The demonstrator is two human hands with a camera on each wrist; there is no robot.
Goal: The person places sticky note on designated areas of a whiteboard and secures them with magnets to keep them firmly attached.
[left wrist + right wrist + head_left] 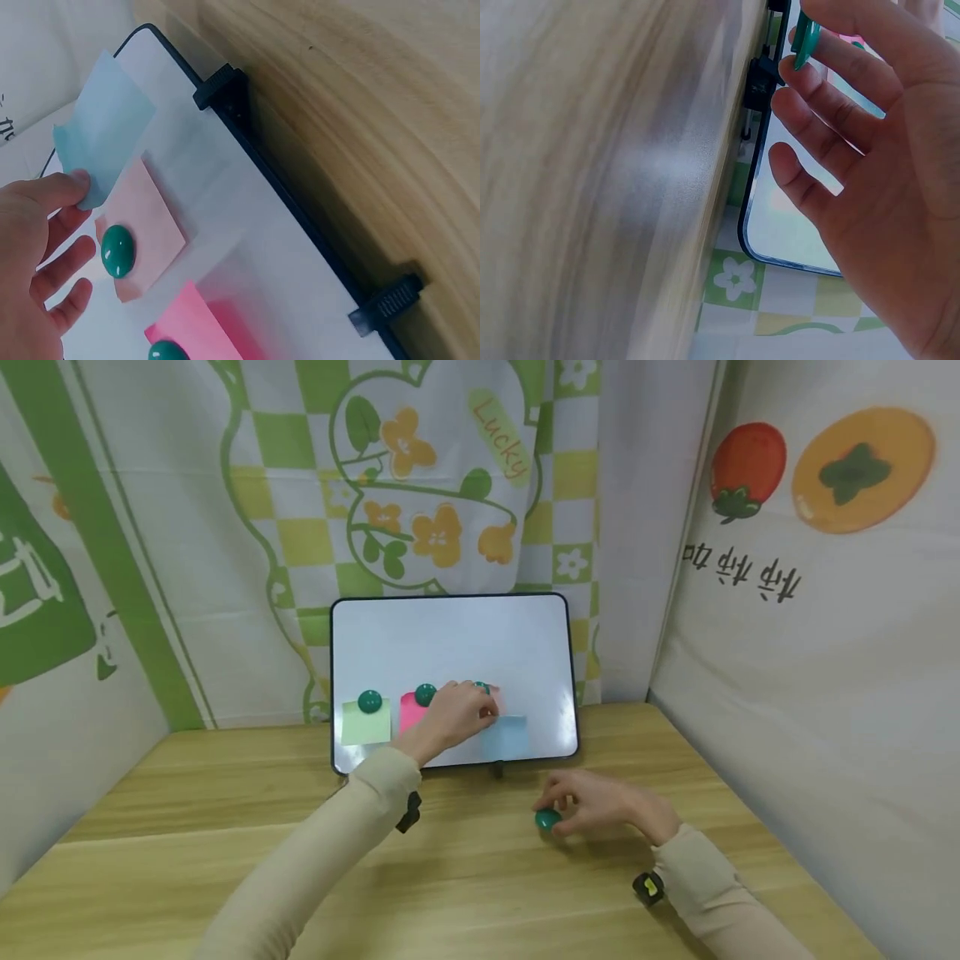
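At the whiteboard, my left hand pinches a light blue sticky note by one corner, thumb on its face. Beside that hand, a pale pink note is on the board under a green round magnet. Over the table, to the board's lower right, my right hand pinches another green magnet between thumb and fingertips. A bright pink note and a light green note lie on the board, each under a green magnet. My left hand partly covers the pink ones.
The whiteboard leans back on the wooden table, held by black feet along its lower edge. A patterned curtain hangs close behind it. A white printed wall cloth borders the table on the right.
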